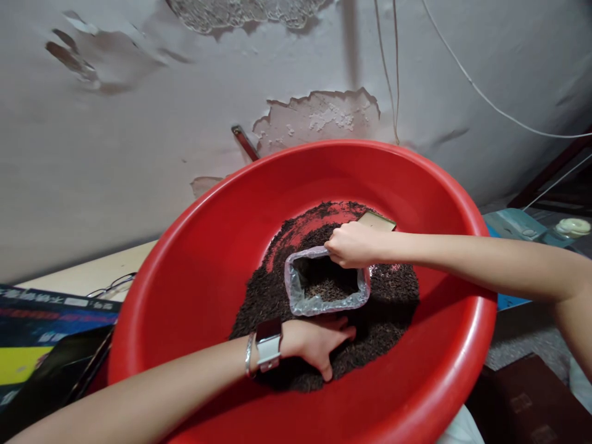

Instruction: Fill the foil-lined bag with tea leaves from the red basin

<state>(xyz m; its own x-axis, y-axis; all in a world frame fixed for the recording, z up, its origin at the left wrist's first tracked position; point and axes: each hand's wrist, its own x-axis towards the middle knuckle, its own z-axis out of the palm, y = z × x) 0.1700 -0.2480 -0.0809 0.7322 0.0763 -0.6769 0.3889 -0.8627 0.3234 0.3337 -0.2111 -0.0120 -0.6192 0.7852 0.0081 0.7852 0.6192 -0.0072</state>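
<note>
A large red plastic tub (185, 296) holds a spread of dark, dry loose pieces that look like tea leaves (393, 308). In its middle stands a rectangular container (296, 283) lined with a clear plastic bag (330, 305), with some of the same dark pieces inside. My right hand (354, 243) is closed on the container's far rim and the bag's edge. Just in front of the container, my left hand (319, 342) rests on the leaves, fingers spread and partly sunk among them. It wears a watch and a bracelet at the wrist.
A pale flat piece with a dark edge (379, 221) lies in the tub behind my right hand. Glasses (113, 285) and a dark printed box (55, 314) are at the left. A blue item (513, 225) and a small jar (572, 228) are at the right. Behind rises a peeling wall (139, 154).
</note>
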